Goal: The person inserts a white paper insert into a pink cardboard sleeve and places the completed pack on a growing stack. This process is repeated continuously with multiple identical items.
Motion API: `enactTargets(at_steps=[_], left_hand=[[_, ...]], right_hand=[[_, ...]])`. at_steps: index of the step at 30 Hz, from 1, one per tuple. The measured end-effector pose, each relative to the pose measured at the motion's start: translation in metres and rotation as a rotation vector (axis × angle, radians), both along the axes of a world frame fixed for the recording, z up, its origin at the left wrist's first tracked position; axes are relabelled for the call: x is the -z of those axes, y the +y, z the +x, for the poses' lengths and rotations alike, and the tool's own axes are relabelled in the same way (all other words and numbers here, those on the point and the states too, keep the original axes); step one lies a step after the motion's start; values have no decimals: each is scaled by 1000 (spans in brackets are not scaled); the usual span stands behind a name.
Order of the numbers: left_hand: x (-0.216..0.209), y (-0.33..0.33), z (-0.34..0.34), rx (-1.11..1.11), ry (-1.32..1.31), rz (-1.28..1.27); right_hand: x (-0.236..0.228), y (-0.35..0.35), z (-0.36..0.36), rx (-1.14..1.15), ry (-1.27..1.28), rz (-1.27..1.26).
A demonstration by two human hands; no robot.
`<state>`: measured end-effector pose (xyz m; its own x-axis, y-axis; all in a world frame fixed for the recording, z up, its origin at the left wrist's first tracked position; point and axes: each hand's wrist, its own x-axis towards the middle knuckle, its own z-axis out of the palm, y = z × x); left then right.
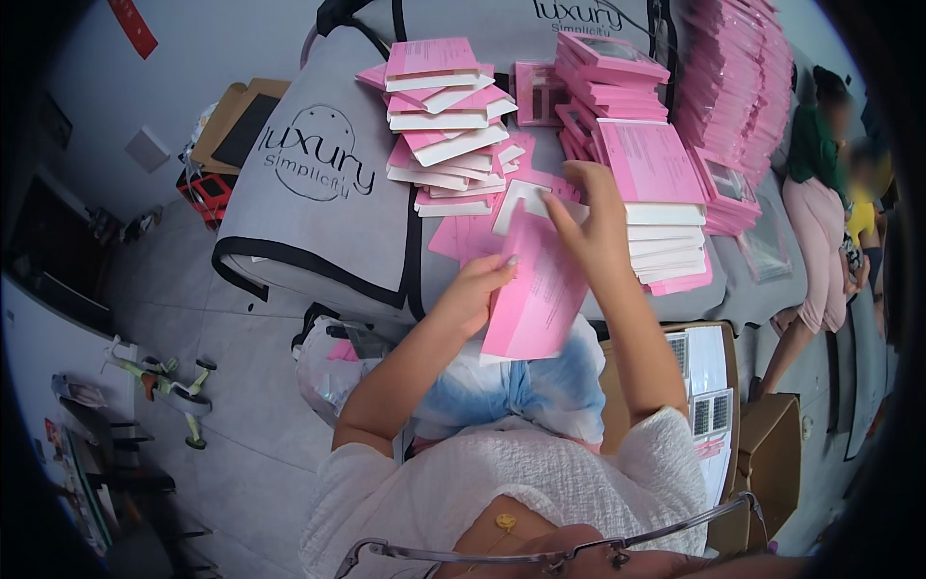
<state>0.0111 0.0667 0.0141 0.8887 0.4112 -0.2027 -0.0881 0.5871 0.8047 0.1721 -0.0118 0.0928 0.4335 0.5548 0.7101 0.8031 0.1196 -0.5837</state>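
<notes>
My left hand (479, 289) grips the left side of a pink cardboard box (540, 294) with small print on its face, thumb laid over the front. White inner card shows at the box's upper end. There my right hand (595, 214) hovers close, its thumb and fingers apart and curved; whether the thumb touches the box's edge is hard to make out. Just beyond, flat pink pieces (463, 236) lie on the grey padded cover, partly under a leaning stack of pink and white boxes (446, 121).
On the right stand more stacked pink boxes (651, 159) and a tall pile of pink packs (738, 77). An opened carton (772, 454) with white sheets sits at my right side. Two people (820, 164) are at the far right. A child's tricycle (169, 386) stands on the floor left.
</notes>
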Motion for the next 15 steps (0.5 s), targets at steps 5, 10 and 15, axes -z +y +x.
enactTargets(at_steps=[5,10,15], left_hand=[[23,4,-1,-413,-191,-472],[56,-13,11,-574,-376,-677],[62,-35,24,-559,-374,-699]], right_hand=[[68,-80,-54,-102,-166,99],[106,-90,-83,88,-128,-162],[127,-74,-82,186,64,-248]])
